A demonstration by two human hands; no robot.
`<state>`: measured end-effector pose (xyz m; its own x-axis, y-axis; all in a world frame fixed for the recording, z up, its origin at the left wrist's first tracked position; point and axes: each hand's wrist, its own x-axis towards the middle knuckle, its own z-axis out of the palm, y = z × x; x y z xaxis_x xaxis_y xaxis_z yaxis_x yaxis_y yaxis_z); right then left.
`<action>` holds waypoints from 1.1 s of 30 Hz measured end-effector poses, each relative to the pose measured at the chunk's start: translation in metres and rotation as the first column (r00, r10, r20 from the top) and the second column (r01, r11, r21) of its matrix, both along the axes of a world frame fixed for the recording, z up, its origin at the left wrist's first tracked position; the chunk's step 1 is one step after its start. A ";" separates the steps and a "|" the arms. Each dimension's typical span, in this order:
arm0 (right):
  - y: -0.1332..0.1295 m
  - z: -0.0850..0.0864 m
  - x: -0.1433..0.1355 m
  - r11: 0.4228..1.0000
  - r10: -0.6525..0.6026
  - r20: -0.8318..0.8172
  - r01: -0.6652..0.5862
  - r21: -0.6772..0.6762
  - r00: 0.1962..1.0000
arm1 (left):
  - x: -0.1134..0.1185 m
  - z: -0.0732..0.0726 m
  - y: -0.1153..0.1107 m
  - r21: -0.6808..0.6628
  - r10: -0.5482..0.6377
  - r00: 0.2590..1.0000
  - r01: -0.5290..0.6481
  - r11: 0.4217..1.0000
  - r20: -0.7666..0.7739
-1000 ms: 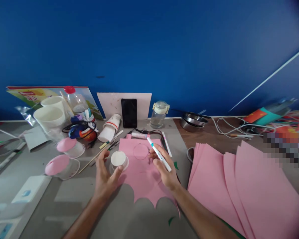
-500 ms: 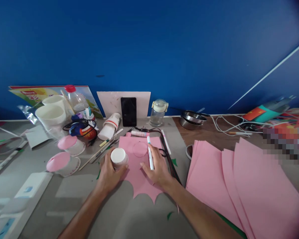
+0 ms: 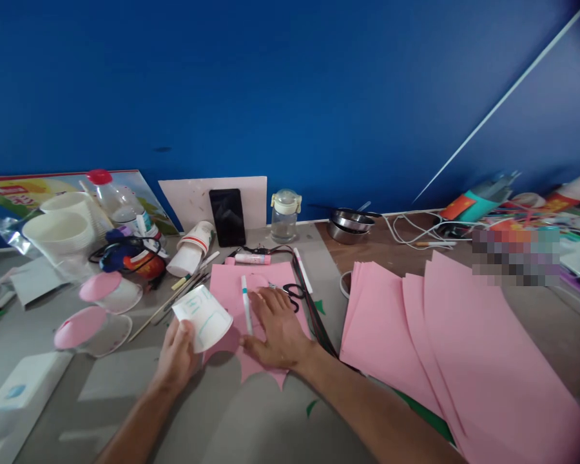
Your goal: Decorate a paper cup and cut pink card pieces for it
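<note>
Paper cup (image 3: 203, 319) with thin green markings on its side is tilted in the head view, gripped by the left hand (image 3: 178, 351), the thumb pressed against its wall. It is above the lower left part of a pink sheet (image 3: 225, 278) with a scalloped near edge, which lies on the grey surface (image 3: 174, 419). The right hand (image 3: 280, 328) is open and palm down over the sheet, fingers spread, with a white marker (image 3: 247, 306) just beside it on the sheet; whether they touch, I cannot tell. Scissors (image 3: 294, 296) with black handles lie partly beyond those fingers. Past the sheet's far edge are a glue stick (image 3: 252, 259) and, to its right, another marker (image 3: 303, 270). Behind them a phone (image 3: 227, 218) leans against a pale board (image 3: 186, 203), near a lidded glass jar (image 3: 285, 218). To the left, two pink-covered cups (image 3: 118, 293) lie on their sides near thin brushes (image 3: 167, 301). To the right are stacked metal bowls (image 3: 350, 227) and, nearer, a fanned pile of pink paper (image 3: 379, 316).
</note>
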<state>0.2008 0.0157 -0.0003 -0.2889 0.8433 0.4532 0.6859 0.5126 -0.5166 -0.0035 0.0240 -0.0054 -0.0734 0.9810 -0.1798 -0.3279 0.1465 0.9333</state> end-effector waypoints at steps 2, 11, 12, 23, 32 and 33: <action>0.002 0.002 0.004 0.999 -0.051 -0.058 0.052 0.013 0.997 | 0.005 0.003 -0.002 -0.084 -0.070 0.993 0.079 0.993 0.098; 0.021 0.022 0.036 0.962 -0.264 -0.333 0.223 -0.156 0.905 | 0.016 0.014 -0.005 -0.238 -0.198 0.920 0.286 0.928 0.337; 0.022 0.024 0.039 0.955 -0.287 -0.336 0.242 -0.172 0.897 | 0.016 0.014 -0.004 -0.246 -0.190 0.920 0.283 0.927 0.344; 0.053 0.049 0.047 0.933 -0.289 0.096 0.303 -0.193 0.952 | 0.017 0.020 -0.002 -0.270 -0.161 0.907 0.279 0.921 0.389; 0.117 0.014 0.006 0.945 -0.230 0.322 0.290 -0.153 0.919 | 0.015 0.006 -0.002 -0.190 -0.196 0.914 0.276 0.942 0.355; 0.119 0.011 0.004 0.947 -0.223 0.326 0.283 -0.150 0.919 | 0.014 0.005 -0.003 -0.180 -0.207 0.915 0.281 0.943 0.347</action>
